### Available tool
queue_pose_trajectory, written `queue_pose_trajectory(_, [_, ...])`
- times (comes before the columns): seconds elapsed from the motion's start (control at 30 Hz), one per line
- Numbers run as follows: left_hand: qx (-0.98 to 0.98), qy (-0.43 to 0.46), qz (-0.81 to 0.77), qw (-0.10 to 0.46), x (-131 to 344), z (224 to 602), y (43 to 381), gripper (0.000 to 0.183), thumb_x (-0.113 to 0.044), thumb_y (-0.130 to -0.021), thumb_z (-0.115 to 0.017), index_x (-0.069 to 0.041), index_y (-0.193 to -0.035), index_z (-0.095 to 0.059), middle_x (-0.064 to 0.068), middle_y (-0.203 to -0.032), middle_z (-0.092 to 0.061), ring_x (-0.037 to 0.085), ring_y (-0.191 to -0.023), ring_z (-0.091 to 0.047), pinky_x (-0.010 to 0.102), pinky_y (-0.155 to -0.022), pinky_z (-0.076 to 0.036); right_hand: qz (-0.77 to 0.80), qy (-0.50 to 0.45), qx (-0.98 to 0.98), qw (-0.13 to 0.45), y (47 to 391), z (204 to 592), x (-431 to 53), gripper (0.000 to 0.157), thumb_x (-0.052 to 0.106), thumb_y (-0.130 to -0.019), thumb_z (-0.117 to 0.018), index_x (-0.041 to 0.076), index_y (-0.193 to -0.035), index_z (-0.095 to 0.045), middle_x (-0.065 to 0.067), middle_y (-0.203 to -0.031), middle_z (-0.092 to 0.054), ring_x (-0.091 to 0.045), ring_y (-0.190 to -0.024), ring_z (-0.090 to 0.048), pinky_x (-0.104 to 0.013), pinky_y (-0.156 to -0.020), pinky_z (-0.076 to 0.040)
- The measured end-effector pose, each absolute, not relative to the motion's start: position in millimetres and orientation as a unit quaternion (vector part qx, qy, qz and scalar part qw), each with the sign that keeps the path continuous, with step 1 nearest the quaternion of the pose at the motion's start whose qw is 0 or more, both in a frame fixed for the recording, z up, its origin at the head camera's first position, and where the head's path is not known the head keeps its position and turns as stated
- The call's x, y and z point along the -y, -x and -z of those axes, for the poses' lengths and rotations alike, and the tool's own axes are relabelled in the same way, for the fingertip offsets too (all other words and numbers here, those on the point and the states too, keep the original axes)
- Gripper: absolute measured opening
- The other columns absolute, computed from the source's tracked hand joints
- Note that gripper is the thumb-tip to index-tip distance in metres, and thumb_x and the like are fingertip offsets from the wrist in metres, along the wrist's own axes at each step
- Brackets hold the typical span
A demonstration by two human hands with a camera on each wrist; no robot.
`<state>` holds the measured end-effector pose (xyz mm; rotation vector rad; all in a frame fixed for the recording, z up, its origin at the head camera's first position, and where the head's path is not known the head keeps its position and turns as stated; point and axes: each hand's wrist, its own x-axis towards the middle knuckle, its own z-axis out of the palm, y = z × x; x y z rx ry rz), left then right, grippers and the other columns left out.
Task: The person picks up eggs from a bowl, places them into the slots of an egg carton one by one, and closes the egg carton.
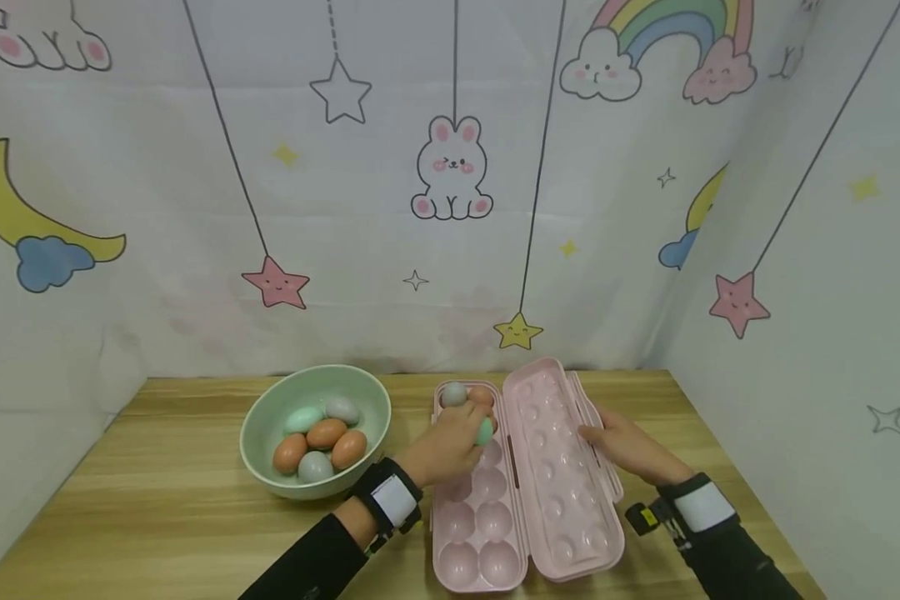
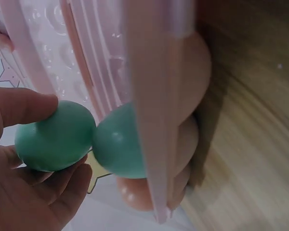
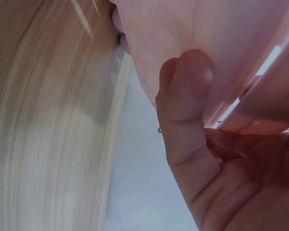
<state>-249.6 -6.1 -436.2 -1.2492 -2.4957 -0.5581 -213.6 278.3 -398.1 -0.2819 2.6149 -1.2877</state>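
My left hand [image 1: 450,442] pinches a green egg [image 2: 55,137] between thumb and fingers, over the far half of a pink egg carton [image 1: 459,567]. Another green egg [image 2: 119,142] sits in the carton right beside the held one in the left wrist view, with a brown egg [image 2: 135,193] beyond it. A grey egg [image 1: 453,394] and a brown egg [image 1: 482,395] occupy the far end cups. The carton's lid [image 1: 562,467] leans open to the right. My right hand [image 1: 630,446] grips the lid's outer edge, thumb on one side and fingers on the other.
Left of the carton stands a pale green bowl [image 1: 258,454] holding brown, grey and mint eggs. The wooden table [image 1: 157,500] meets a white patterned cloth [image 1: 375,333] at the back, and a white wall [image 1: 817,433] rises on the right.
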Motion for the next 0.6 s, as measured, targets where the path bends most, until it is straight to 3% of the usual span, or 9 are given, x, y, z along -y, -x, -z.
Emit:
queue_pose_trajectory(0.23, [0.890,0.406,0.166,0.127,2.4,443.0,249.8,0.037,-0.014,-0.077,-0.070,-0.008,-0.111,-0.058,0.002,-0.100,-0.059,0.017,-0.090,-0.054,0.033,-0.082,-0.042,0.434,0.105,-0.887,0.113,214.9,396.8,-278.9,0.055,0.014,-0.101,-0.038,-0.009,-0.149,-0.022,-0.029,-0.137,-0.043,-0.037,-0.118,-0.051,-0.047,-0.091,-0.045])
queue_pose_trajectory(0.4, [0.909,0.373,0.172,0.067,0.1,446.2,245.9,0.038,-0.016,-0.082,-0.068,-0.010,-0.118,-0.057,0.004,-0.118,-0.056,0.019,-0.101,-0.052,0.034,-0.088,-0.041,0.435,0.108,-0.887,0.114,215.1,397.6,-280.2,0.055,0.013,-0.101,-0.038,-0.008,-0.150,-0.022,-0.029,-0.140,-0.041,-0.037,-0.119,-0.050,-0.048,-0.092,-0.044])
queue_pose_trajectory(0.6, [0.915,0.354,0.191,0.041,2.1,449.2,246.5,0.036,-0.016,-0.082,-0.070,-0.015,-0.116,-0.056,0.002,-0.125,-0.051,0.017,-0.100,-0.053,0.028,-0.076,-0.047,0.441,0.114,-0.882,0.116,214.3,398.6,-277.5,0.056,0.011,-0.101,-0.038,-0.008,-0.150,-0.020,-0.029,-0.139,-0.041,-0.035,-0.116,-0.051,-0.044,-0.089,-0.046])
